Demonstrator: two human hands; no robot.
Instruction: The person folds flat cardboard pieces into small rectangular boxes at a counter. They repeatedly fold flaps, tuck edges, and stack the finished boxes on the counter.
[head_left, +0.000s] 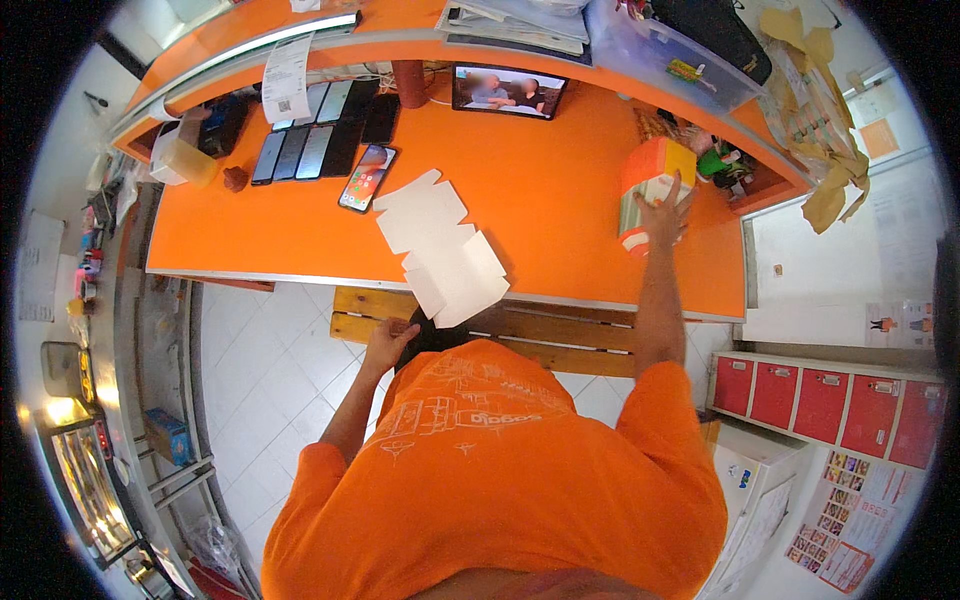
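My right hand [664, 212] reaches forward to the right end of the orange desk. Its fingers are spread over the near side of a block-shaped stack of cartons [655, 170] in orange, yellow, white and green. Whether it grips any of them I cannot tell. My left hand [388, 345] is low in front of the desk, beside my dark-clothed lap [432, 334]. Its fingers are curled together, and what they hold, if anything, is hidden. Between the hands, a partly unfolded white cardboard box [425, 222] lies with flaps spread, its near end overhanging the desk edge.
Several phones [312, 150] lie at the back left, with a lit phone [368, 178] nearer. A tablet [508, 92] plays video at the back. A shelf [400, 42] spans the desk's rear, carrying papers and a clear plastic bin [665, 65]. A wooden bench [560, 352] stands beneath the front edge.
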